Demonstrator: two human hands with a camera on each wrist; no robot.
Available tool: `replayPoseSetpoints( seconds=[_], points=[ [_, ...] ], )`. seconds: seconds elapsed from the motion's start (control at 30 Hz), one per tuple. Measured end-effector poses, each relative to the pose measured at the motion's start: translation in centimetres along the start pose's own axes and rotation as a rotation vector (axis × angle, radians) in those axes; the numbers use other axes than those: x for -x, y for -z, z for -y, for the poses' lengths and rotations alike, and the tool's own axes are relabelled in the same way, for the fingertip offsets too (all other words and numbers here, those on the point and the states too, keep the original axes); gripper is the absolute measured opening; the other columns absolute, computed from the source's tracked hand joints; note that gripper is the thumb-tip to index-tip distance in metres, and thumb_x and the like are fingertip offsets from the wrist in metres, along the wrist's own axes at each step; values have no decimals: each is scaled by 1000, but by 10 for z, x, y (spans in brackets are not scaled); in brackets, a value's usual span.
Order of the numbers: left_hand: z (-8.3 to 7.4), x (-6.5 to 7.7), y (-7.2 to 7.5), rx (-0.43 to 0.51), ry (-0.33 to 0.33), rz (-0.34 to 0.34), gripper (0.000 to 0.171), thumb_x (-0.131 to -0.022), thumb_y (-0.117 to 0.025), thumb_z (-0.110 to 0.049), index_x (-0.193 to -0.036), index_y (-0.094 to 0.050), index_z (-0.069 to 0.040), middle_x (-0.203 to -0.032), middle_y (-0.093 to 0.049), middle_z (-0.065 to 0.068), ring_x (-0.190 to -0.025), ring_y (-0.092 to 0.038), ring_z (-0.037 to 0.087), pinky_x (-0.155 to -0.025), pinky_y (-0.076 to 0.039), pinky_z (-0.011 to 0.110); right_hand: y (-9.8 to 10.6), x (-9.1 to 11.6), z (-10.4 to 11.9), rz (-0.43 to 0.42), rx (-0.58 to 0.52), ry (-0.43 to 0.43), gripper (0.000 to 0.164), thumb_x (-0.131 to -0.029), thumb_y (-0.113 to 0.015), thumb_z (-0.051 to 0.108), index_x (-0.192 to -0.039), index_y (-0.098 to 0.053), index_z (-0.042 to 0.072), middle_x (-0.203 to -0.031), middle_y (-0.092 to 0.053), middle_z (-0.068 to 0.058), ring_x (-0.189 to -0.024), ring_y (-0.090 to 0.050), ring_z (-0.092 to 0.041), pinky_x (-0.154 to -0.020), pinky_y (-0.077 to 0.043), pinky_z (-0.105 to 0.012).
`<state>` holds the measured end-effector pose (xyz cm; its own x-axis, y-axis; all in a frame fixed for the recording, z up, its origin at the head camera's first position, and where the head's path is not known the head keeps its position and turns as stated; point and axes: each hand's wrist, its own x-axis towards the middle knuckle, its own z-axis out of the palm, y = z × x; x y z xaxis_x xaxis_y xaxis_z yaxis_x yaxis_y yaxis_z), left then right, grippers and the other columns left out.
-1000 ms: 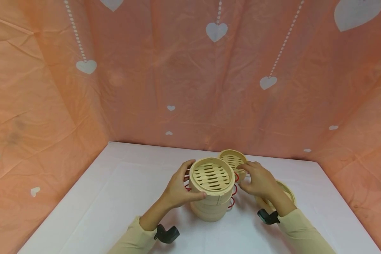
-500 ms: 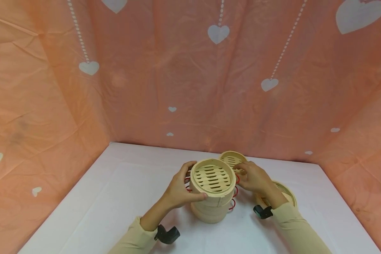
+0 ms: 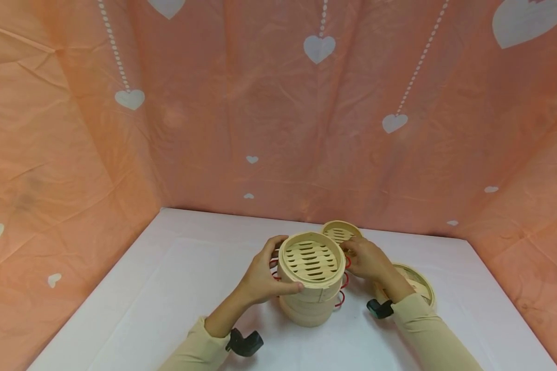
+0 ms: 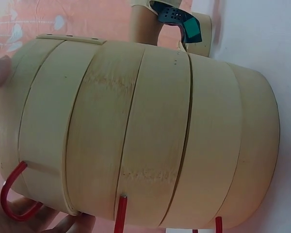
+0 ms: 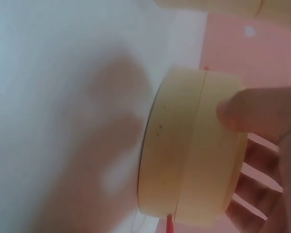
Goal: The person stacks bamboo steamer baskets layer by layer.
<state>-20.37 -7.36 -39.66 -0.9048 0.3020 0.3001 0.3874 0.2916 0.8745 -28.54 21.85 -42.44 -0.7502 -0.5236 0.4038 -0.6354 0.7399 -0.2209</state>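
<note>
A stack of bamboo steamer baskets (image 3: 308,304) with red handles stands upright on the white table, its slotted top basket facing up. My left hand (image 3: 262,278) grips the upper part of this stack, thumb on the near side and fingers round the left side. Right behind it is a shorter bamboo steamer basket (image 3: 338,234). My right hand (image 3: 366,257) holds that basket at its right side; in the right wrist view the thumb (image 5: 240,110) presses the outer wall (image 5: 189,145) and the other fingers lie across the rim's far side.
A round bamboo piece (image 3: 415,281) with a pale strip across its top lies to the right, partly hidden by my right forearm. White cloth covers the table (image 3: 176,268). Orange sheets with white hearts (image 3: 319,49) rise at the back and both sides.
My right hand has shifted left and settled closer round the rear basket's side. My left hand keeps its grip on the stack, which stays in place.
</note>
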Motion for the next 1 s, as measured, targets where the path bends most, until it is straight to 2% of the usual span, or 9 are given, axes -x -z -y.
replayPoseSetpoints(
  seconds=[0.47, 0.73, 1.0],
  points=[
    [-4, 3, -1, 2, -33, -1, 105, -59, -89, -28, -146, -33, -11, -135, -53, 7, -124, -52, 25, -101, -45, 47, -3, -3, 2, 39, 1, -13, 32, -70, -84, 18, -100, -71, 15, -92, -67, 2, -88, -63, -16, -77, -53, -38],
    [0, 1, -2, -47, -51, -10, 104, -58, -90, -29, -145, -34, -12, -133, -55, 5, -122, -53, 23, -99, -47, 45, -4, -3, 2, 7, 38, 7, 34, -68, -85, 18, -100, -71, 17, -90, -66, 2, -84, -63, -16, -73, -53, -37],
    [-2, 2, -3, -28, -60, -35, 102, -57, -90, -29, -143, -38, -13, -132, -56, 4, -121, -54, 22, -99, -47, 45, -4, -3, 2, -8, 75, 30, 36, -66, -85, 16, -100, -70, 16, -87, -63, 1, -81, -59, -16, -68, -51, -35]
  ],
)
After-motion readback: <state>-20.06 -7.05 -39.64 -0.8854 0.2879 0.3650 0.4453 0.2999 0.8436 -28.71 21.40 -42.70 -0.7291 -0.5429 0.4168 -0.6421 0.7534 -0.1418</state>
